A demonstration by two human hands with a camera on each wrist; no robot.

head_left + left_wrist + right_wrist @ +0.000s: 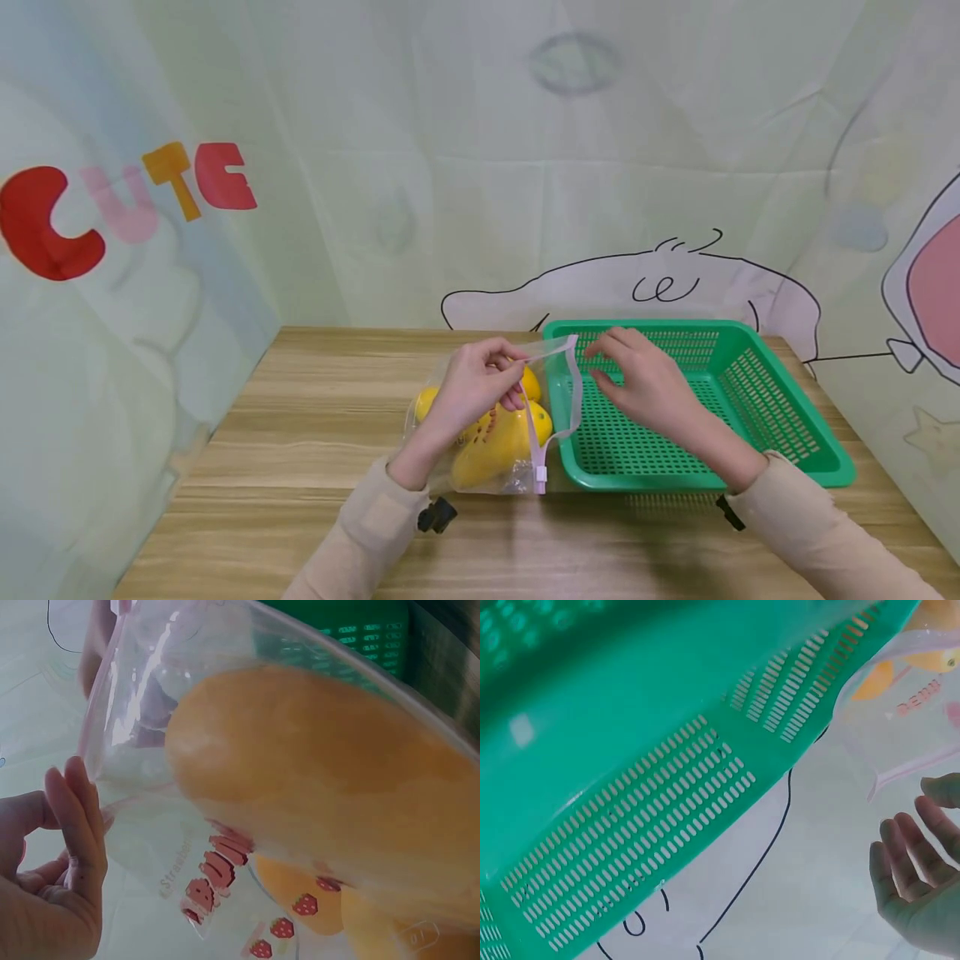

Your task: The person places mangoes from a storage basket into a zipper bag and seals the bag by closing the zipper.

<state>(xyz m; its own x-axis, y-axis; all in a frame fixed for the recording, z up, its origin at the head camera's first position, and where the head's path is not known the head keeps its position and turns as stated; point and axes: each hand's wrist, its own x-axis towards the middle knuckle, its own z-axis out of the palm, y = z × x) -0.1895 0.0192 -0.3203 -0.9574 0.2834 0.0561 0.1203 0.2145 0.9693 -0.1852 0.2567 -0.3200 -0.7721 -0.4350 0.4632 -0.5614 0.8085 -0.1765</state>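
A clear zip bag (557,371) with a pink slider strip and strawberry print lies on its side, its mouth gaping toward the right. Inside it are a large mango (483,454) and other yellow fruits (531,382), seen through the plastic. My left hand (480,383) pinches the bag's upper edge between thumb and fingers. Just right of the bag's mouth, over the basket, my right hand (648,383) has its fingers loosely bent and holds nothing. In the right wrist view those fingers (900,859) are apart from the bag's rim.
A green plastic basket (795,408) with slotted walls stands on the wooden table (315,417), right beside the bag. Behind the table hangs a printed cloth backdrop (420,208) with cartoon figures and coloured letters.
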